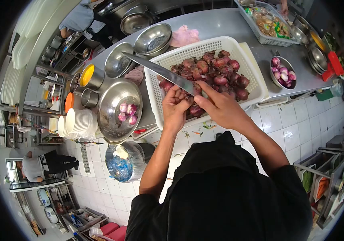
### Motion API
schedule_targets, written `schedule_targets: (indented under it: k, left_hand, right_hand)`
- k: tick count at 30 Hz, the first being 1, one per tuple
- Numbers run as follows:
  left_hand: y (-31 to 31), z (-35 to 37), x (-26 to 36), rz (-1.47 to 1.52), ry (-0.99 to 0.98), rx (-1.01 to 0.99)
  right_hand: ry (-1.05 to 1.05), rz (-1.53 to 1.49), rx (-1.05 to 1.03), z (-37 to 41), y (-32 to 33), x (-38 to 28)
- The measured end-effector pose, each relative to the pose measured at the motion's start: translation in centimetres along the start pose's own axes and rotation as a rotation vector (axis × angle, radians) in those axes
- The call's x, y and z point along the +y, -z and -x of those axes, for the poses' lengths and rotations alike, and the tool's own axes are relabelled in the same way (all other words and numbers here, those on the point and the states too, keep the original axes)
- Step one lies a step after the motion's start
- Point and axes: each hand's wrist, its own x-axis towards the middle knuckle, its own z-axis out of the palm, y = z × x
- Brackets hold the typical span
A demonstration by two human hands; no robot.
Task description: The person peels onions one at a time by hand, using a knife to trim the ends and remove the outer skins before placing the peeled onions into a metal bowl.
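My right hand [221,105] is closed around the handle end of a large kitchen knife [158,71], whose broad blade points to the upper left. Close beside it, my left hand [174,107] has its fingers curled around a red onion, mostly hidden by the fingers and blade. Both hands are over the near side of a white plastic basket [154,94] filled with unpeeled red onions [220,79]. To the left, a steel colander [109,96] holds several peeled onions [131,109]. More peeled onions [284,75] fill a steel bowl [275,81] on the right.
Steel bowls [117,60] and pink cloths [184,36] lie on the steel counter [216,24]. A tray of packaged food [268,22] is at the far right. A lined bin [120,164] stands below the colander. Other people [77,18] are in the kitchen.
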Motion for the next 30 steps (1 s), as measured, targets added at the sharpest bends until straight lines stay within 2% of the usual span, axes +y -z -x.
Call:
schedule_targets:
  k: [5,8,11,15,18,23,26,30]
  left_hand:
    - [0.2,-0.1,0.6,0.018,0.032,-0.071]
    - [1.5,-0.4,0.0,0.091,0.08,-0.076]
    - [1.7,-0.6,0.0,0.169,0.141,-0.086]
    - [-0.6,-0.3,1.6,0.131,0.173,-0.055]
    - [-1.4,-0.6,1.5,-0.428,0.067,0.087]
    - [-1.0,-1.3,1.9,-0.284,0.175,0.073]
    - [-1.1,-1.3,2.0,-0.175,0.185,0.056]
    - [-0.7,-1.2,1.5,-0.086,0.143,0.026]
  right_hand:
    - [-0.028,-0.005,-0.046,0.4,0.7,-0.7]
    - [-0.017,-0.078,0.043,-0.2,-0.2,0.9]
    - [-0.023,-0.303,-0.01,-0.1,0.3,0.6]
    - [-0.019,-0.235,0.072,-0.5,-0.2,2.1]
    - [-0.044,-0.234,0.069,-0.5,-0.1,2.0]
    - [-0.136,-0.351,-0.007,-0.5,0.7,1.8]
    - [-0.288,-0.493,-0.115,-0.4,1.9,1.1]
    - [-0.256,-0.559,-0.125,-0.6,2.0,1.6]
